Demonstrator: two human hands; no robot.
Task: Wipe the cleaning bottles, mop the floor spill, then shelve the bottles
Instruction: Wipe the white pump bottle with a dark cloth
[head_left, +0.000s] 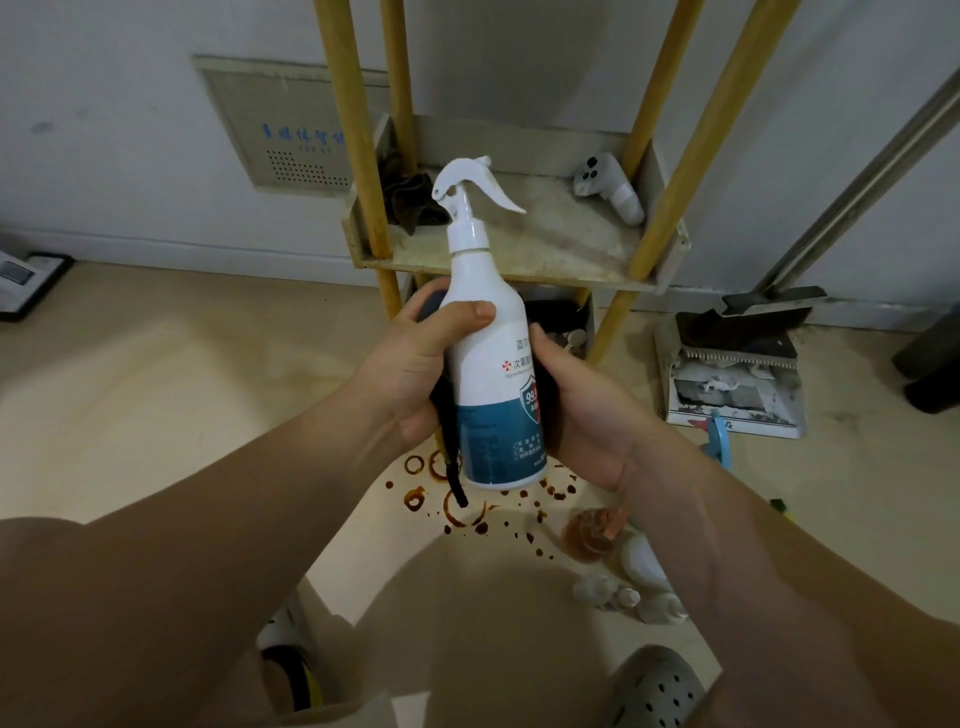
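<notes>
Left hand (415, 364) clamped, thumb across, on a dark cloth (448, 452) and a white-and-blue spray bottle (485, 332), held upright before a shelf (519, 270). Right hand (582, 410) wrapped round the bottle's lower side, fingertips hidden. Underneath, a brown spill (467, 512) on the floor. Further right, small bottles (623, 587) on the floor and a dustpan (737, 389) by the wall.

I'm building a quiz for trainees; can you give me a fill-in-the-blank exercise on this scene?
1. The left hand and right hand grip a white ___ bottle.
2. The spill on the floor is ___.
3. A white controller lies on the ___.
Answers: spray, brown, shelf.
</notes>
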